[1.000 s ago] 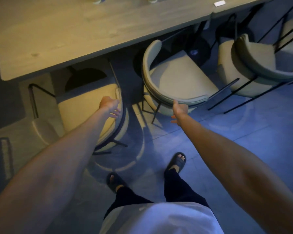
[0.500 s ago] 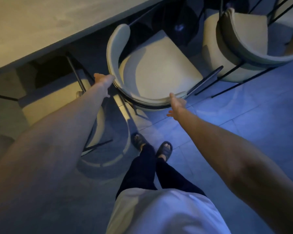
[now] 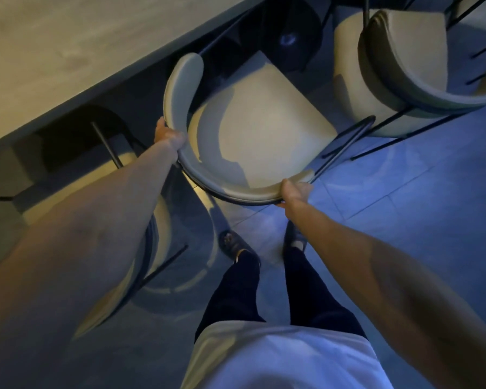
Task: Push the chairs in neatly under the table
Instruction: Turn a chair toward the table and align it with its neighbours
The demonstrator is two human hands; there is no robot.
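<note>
Both hands are on the curved backrest of the middle chair, a beige seat on a thin black frame standing on the tiled floor. The left hand closes its grip around the left side of the backrest, fingers wrapped over the outer edge. The right hand clasps the near right end of the same backrest from below and behind. This chair sits turned at an angle, its seat mostly out from under the wooden surface, with only the far left tip of the backrest near the surface edge. A second chair lies under the left forearm, partly tucked beneath the surface. A third chair stands to the upper right, just beside the middle one. The person's feet in dark sandals stand behind the held chair.
</note>
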